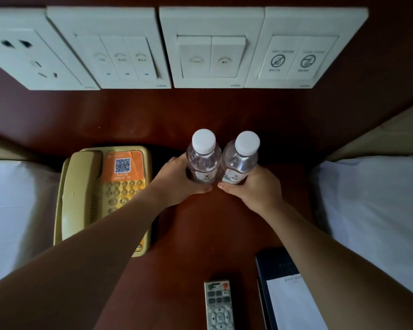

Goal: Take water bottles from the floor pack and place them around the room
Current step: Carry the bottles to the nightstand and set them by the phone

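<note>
Two clear water bottles with white caps stand upright side by side on the dark red wooden nightstand (200, 234), touching each other. My left hand (179, 184) wraps the lower body of the left bottle (203, 158). My right hand (253, 189) wraps the lower body of the right bottle (241, 160). Both thumbs meet in front of the bottles. The bottle bases are hidden behind my fingers. The floor pack is out of view.
A beige telephone (100, 196) sits left of the bottles. A remote control (218, 306) and a dark folder with a notepad (286, 294) lie near the front edge. White switch and socket panels (212, 48) line the back wall. White bedding (377, 206) flanks both sides.
</note>
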A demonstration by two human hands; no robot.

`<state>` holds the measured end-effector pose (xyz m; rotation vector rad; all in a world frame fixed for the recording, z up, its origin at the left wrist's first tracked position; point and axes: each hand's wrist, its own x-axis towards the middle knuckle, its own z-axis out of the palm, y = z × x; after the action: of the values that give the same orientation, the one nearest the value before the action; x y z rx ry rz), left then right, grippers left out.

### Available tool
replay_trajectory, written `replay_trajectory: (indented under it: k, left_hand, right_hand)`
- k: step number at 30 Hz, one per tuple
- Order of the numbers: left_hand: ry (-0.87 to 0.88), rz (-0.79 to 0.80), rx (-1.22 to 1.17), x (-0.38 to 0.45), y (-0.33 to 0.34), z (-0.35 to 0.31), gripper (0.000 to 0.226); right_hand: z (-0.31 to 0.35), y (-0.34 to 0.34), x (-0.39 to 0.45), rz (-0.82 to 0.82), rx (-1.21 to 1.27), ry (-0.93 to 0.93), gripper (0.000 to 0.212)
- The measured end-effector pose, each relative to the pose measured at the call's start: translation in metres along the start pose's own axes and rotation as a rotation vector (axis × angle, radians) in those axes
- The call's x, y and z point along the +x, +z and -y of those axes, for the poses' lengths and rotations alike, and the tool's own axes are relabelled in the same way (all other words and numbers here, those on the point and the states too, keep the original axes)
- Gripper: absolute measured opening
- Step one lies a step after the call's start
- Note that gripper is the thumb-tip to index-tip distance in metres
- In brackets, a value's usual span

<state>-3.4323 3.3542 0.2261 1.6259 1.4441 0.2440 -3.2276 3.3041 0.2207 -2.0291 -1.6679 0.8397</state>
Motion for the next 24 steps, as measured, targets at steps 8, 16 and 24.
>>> replay_trajectory:
  k: [8, 16, 24]
  left_hand:
    - [-0.039, -0.014, -0.007, -0.001, 0.001, -0.003, 0.080]
    - [-0.033, -0.023, -0.129, -0.007, 0.005, -0.004, 0.081]
    - [-0.076, -0.236, -0.287, -0.064, -0.001, -0.030, 0.095]
  right_hand:
    - [0.002, -0.003, -0.002, 0.006, -0.012, 0.008, 0.075]
    - [0.005, -0.008, -0.003, 0.144, 0.163, 0.096, 0.090]
    - [0.027, -0.046, -0.042, 0.040, 0.210, 0.106, 0.115]
